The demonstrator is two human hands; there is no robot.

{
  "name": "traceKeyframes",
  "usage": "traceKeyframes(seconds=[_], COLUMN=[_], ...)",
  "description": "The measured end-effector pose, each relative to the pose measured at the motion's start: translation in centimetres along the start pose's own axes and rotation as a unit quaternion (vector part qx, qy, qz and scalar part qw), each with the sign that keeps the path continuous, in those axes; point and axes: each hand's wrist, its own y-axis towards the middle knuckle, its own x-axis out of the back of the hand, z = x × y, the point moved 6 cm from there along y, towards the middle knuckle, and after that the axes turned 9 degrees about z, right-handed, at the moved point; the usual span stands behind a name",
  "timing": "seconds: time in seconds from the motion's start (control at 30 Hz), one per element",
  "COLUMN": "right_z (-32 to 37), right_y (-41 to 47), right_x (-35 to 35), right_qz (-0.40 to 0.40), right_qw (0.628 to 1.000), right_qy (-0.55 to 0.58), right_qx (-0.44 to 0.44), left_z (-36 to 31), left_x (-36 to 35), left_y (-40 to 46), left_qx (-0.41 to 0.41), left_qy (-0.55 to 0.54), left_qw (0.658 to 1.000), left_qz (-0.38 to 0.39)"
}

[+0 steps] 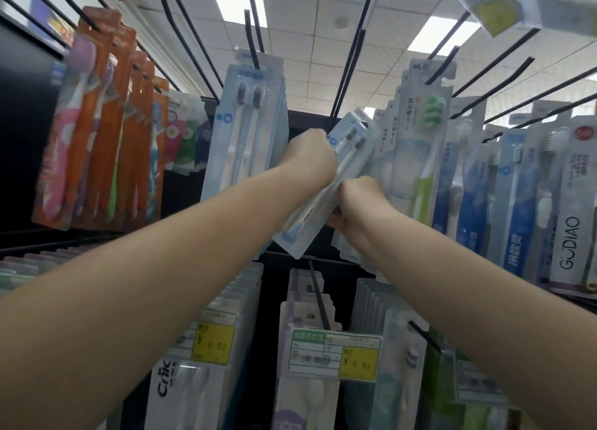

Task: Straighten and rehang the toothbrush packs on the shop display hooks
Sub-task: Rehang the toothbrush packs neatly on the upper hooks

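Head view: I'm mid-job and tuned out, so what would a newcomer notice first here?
Two bare forearms converge at centre, where the left hand and right hand both hold a tilted light-blue toothbrush pack off its hook. Left of it hangs a straight row of matching blue packs; orange packs fill the far left. A yellow price tag sits low, centre.

Both hands, left [311, 158] and right [361, 203], grip a tilted toothbrush pack [326, 184] below a bare hook [350, 74], between hanging packs.
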Motion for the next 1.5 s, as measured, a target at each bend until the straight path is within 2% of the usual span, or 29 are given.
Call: traceKeyframes(seconds=[0.1, 0.2, 0.33, 0.5, 0.63, 0.97, 1.2, 1.5], right_z=[0.3, 0.3, -0.6, 0.0, 0.4, 1.8, 3.0, 3.8], right_y=[-0.4, -0.9, -1.6, -3.4, -4.9, -7.6, -7.3, -6.1], right_x=[0.8, 0.9, 1.0, 0.1, -0.7, -2.5, -5.5, -8.5], right_qz=[0.005, 0.028, 0.045, 0.061, 0.084, 0.137, 0.188, 0.19], right_qw=[0.998, 0.996, 0.993, 0.957, 0.943, 0.886, 0.855, 0.852], right_qy=[-0.065, -0.081, -0.111, -0.241, -0.238, -0.273, -0.333, -0.356], right_qx=[0.018, 0.016, 0.016, 0.15, 0.215, 0.35, 0.351, 0.333], left_z=[-0.4, -0.4, -0.5, 0.3, 0.8, 1.2, 3.5, 5.6], left_x=[-0.4, -0.5, 0.0, 1.0, 1.8, 4.0, 6.2, 8.6], left_y=[-0.8, -2.0, -3.9, -6.5, -8.3, -11.0, -11.1, -9.8], left_qx=[0.006, 0.012, -0.027, -0.082, -0.124, -0.224, -0.18, -0.128], left_qy=[-0.013, -0.028, -0.032, -0.117, -0.168, -0.239, -0.265, -0.238], left_qw=[1.0, 1.0, 0.999, 0.989, 0.973, 0.932, 0.931, 0.943], left_qz=[-0.005, 0.006, -0.013, -0.049, -0.096, -0.154, -0.174, -0.192])
